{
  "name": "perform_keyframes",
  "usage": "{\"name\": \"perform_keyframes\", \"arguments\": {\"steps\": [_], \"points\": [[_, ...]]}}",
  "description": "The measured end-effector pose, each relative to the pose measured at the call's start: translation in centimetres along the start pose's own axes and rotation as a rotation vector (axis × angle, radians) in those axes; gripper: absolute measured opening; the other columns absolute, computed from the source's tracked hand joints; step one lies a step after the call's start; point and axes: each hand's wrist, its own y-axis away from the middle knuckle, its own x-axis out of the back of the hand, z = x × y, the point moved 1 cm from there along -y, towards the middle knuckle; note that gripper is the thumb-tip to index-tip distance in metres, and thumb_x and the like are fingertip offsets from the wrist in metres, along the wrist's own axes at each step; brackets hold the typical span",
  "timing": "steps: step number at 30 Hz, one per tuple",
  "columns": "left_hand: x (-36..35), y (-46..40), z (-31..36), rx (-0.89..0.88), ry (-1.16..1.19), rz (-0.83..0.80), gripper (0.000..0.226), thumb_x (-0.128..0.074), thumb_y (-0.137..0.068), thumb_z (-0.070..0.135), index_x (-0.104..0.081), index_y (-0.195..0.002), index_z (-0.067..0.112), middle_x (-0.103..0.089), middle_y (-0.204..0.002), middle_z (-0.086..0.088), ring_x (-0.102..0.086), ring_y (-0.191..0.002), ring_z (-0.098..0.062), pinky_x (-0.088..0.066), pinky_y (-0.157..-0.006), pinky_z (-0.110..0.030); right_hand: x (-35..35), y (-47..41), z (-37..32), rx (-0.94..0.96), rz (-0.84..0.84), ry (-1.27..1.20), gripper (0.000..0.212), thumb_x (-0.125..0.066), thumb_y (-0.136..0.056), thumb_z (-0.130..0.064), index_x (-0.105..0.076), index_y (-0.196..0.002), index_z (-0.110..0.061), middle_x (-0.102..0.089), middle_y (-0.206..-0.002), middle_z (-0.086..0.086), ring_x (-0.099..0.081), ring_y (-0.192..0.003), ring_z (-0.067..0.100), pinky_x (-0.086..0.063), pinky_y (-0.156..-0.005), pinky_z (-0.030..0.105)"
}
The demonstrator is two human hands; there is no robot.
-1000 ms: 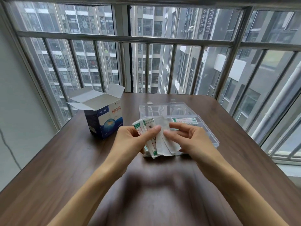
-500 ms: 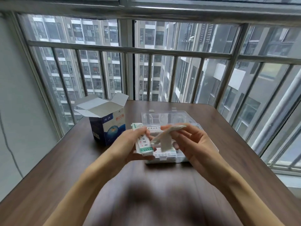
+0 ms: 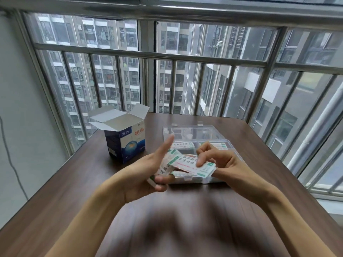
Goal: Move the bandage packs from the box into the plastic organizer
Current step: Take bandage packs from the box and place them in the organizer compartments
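Dark brown wooden table, grained top, corner set against the glazing. Grey metal-framed window with vertical bars spanning the back and right side. Pale plain wall at left. Grey high-rise apartment blocks outside; flat daylight.

Both forearms bare, left hand and right hand ungloved.

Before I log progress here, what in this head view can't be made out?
- Inside of the box: the head camera sees only its flaps and outer walls, so any remaining packs are hidden.
- Pack count in the left hand: the packs overlap and are blurred.
- Organizer front compartments: covered by the right hand and its pack.
- Print on all packs: too small to read.
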Motion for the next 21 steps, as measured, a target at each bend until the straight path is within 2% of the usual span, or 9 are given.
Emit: {"name": "perform_keyframes", "arguments": {"steps": [2,4,6,8,9,11,15,17,21], "points": [[0.1,-0.3,0.1,-0.059,-0.117,0.075,0.045,-0.058,-0.08,0.04,-0.06,-0.108,0.005,-0.06,-0.067,0.0,-0.032,-0.033,-0.003,-0.031,-0.033,-0.011,-0.1,-0.2,0.2,-0.017,0.002,0.008,0.005,-0.072,-0.08,-0.03,-0.075,-0.081,-0.026,-0.055,-0.095,-0.01,-0.057,-0.096,0.014,-0.048,-0.086,0.028],[0.4,-0.8,0.3,-0.169,-0.227,0.186,0.03,-0.062,-0.082,0.029,-0.063,-0.099,0.004,-0.067,-0.069,0.001,-0.037,-0.035,-0.002,-0.035,-0.035,-0.012,0.2,-1.1,0.3,-0.015,0.105,-0.021,0.027,-0.057,-0.09,-0.01,-0.076,-0.085,-0.028,-0.064,-0.094,-0.01,-0.062,-0.094,0.012,-0.049,-0.083,0.027],[0.7,-1.5,0.8,-0.3,-0.336,0.37,0.018,-0.061,-0.088,0.025,-0.065,-0.09,0.008,-0.07,-0.068,0.003,-0.043,-0.038,-0.001,-0.038,-0.039,-0.013,0.7,-2.3,-0.1,-0.086,0.187,-0.161,0.026,-0.052,-0.089,-0.016,-0.073,-0.1,-0.028,-0.068,-0.096,-0.003,-0.064,-0.091,0.015,-0.052,-0.077,0.027],[1.0,-2.3,1.4,-0.414,-0.407,0.493,0.017,-0.06,-0.091,0.026,-0.066,-0.084,0.011,-0.071,-0.067,0.004,-0.047,-0.041,0.001,-0.041,-0.041,-0.014,0.6,-3.5,-1.0,-0.168,0.162,-0.272,0.03,-0.054,-0.088,-0.028,-0.065,-0.115,-0.023,-0.067,-0.108,0.005,-0.066,-0.092,0.019,-0.055,-0.072,0.027],[1.1,-2.8,1.7,-0.462,-0.435,0.524,0.017,-0.061,-0.09,0.026,-0.066,-0.082,0.012,-0.07,-0.065,0.005,-0.048,-0.041,0.001,-0.042,-0.041,-0.014,0.5,-4.1,-1.3,-0.186,0.157,-0.23,0.03,-0.053,-0.09,-0.028,-0.061,-0.118,-0.02,-0.065,-0.111,0.008,-0.065,-0.09,0.019,-0.055,-0.071,0.027],[1.0,-3.7,1.8,-0.532,-0.482,0.563,0.018,-0.063,-0.09,0.026,-0.066,-0.081,0.011,-0.065,-0.058,0.004,-0.047,-0.042,0.001,-0.042,-0.041,-0.015,0.2,-5.0,-1.1,-0.137,0.223,0.028,0.026,-0.052,-0.094,-0.017,-0.058,-0.119,-0.019,-0.063,-0.109,0.007,-0.064,-0.084,0.014,-0.052,-0.066,0.02],[1.7,-5.3,1.7,-0.592,-0.571,0.581,0.014,-0.067,-0.087,0.026,-0.067,-0.078,0.014,-0.062,-0.06,0.001,-0.047,-0.043,-0.003,-0.04,-0.04,-0.018,0.1,-6.2,0.3,-0.007,0.346,0.379,0.029,-0.057,-0.091,-0.004,-0.064,-0.115,-0.017,-0.067,-0.101,0.003,-0.063,-0.078,0.009,-0.05,-0.062,0.016],[2.6,-5.8,1.8,-0.557,-0.652,0.546,0.007,-0.069,-0.086,0.025,-0.07,-0.086,0.018,-0.066,-0.066,-0.002,-0.048,-0.043,-0.004,-0.04,-0.04,-0.019,0.9,-6.5,1.4,0.017,0.379,0.5,0.025,-0.061,-0.088,-0.003,-0.068,-0.109,-0.015,-0.07,-0.097,0.002,-0.066,-0.08,0.01,-0.054,-0.066,0.02],[4.3,-6.6,1.8,-0.417,-0.874,0.471,0.014,-0.071,-0.085,0.024,-0.071,-0.098,0.019,-0.069,-0.074,-0.006,-0.047,-0.045,-0.008,-0.04,-0.041,-0.02,1.9,-6.5,2.9,0.021,0.309,0.623,0.023,-0.066,-0.086,-0.008,-0.068,-0.108,-0.014,-0.071,-0.099,0.002,-0.068,-0.087,0.012,-0.057,-0.075,0.025]]}}
